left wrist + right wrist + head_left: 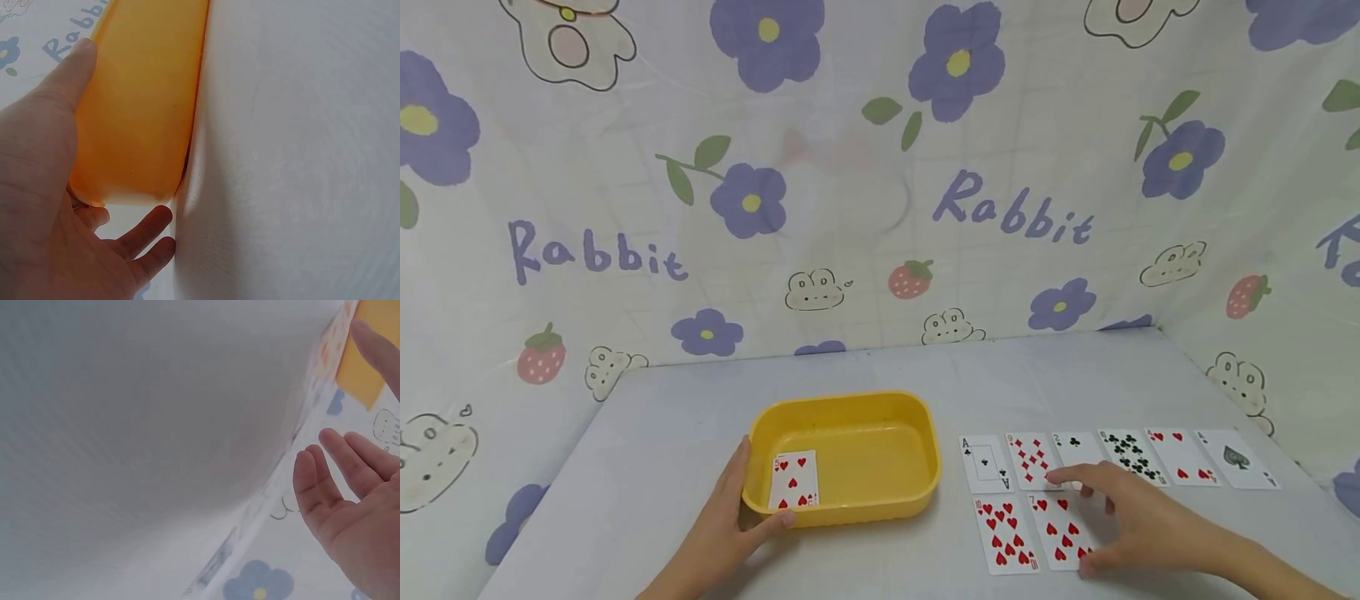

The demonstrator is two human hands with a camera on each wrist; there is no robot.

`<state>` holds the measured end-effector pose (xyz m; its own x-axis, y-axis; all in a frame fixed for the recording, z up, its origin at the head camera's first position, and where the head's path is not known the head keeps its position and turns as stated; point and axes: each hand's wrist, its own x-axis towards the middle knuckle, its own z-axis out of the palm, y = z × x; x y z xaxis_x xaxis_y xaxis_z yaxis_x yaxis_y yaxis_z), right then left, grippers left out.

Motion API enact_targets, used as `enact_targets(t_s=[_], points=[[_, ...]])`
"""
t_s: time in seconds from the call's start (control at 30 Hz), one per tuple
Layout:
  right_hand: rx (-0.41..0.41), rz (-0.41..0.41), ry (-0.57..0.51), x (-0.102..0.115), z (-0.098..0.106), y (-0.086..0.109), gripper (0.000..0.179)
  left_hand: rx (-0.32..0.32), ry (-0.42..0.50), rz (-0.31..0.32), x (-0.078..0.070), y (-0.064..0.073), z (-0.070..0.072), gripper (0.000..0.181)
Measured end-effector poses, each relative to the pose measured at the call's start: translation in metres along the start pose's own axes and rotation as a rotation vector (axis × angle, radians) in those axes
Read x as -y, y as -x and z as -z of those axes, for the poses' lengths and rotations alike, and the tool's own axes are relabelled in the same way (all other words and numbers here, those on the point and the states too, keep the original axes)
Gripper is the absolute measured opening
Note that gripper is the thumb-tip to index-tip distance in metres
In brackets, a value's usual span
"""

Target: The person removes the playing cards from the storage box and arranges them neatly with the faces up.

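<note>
My left hand (pixel 722 517) holds the near left corner of a yellow plastic tray (pixel 934 467), thumb along the front wall and index finger at the left side. In the left wrist view its other fingers are spread below the tray's end (pixel 134 125). A five of hearts (pixel 793 479) lies face up inside the tray, at its left. My right hand (pixel 1150 525) hovers over a seven of hearts (pixel 1054 529), its thumb near that card's lower right corner. The index fingertip is over the nine of diamonds (pixel 1028 454). In the right wrist view, the fingers hold nothing.
Playing cards lie face up in two rows right of the tray. The upper row includes an ace of clubs (pixel 976 458), a four of hearts (pixel 1180 458) and an ace of spades (pixel 1236 458). A ten of hearts (pixel 1003 554) lies below. Patterned sheeting (pixel 850 208) stands behind.
</note>
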<state>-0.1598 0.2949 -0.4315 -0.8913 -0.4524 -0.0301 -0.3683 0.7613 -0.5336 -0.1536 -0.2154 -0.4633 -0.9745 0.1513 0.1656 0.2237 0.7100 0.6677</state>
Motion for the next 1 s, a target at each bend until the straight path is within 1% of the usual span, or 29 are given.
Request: enact_targets(t_s=[0.07, 0.23, 0.3, 0.43, 0.57, 0.63, 0.7, 0.83, 1.0], points=[[-0.014, 0.0, 0.006, 0.002, 0.002, -0.002, 0.086, -0.003, -0.001, -0.001, 0.001, 0.0, 0.0, 0.118], [-0.054, 0.054, 0.013, 0.009, 0.007, -0.008, 0.082, -0.003, 0.006, 0.001, 0.002, 0.001, 0.0, 0.118], [-0.073, 0.081, 0.005, 0.014, 0.008, -0.01, 0.08, -0.005, 0.008, 0.002, 0.003, 0.001, 0.0, 0.118], [-0.092, 0.097, -0.013, 0.028, 0.009, -0.019, 0.073, -0.007, 0.02, 0.002, 0.003, 0.001, 0.0, 0.117], [-0.099, 0.13, -0.056, 0.043, 0.005, -0.034, 0.066, -0.003, 0.032, 0.003, 0.003, 0.002, 0.0, 0.117], [-0.112, 0.164, -0.075, 0.051, 0.001, -0.041, 0.063, -0.003, 0.034, 0.001, 0.003, 0.002, -0.001, 0.117], [-0.128, 0.218, -0.098, 0.06, -0.002, -0.049, 0.059, -0.004, 0.032, 0.0, 0.004, 0.001, -0.001, 0.118], [-0.149, 0.278, -0.139, 0.078, -0.009, -0.066, 0.053, -0.007, 0.027, 0.002, 0.005, 0.001, -0.002, 0.118], [-0.187, 0.324, -0.226, 0.101, -0.026, -0.091, 0.044, -0.009, 0.022, 0.0, 0.004, 0.0, -0.001, 0.116]])
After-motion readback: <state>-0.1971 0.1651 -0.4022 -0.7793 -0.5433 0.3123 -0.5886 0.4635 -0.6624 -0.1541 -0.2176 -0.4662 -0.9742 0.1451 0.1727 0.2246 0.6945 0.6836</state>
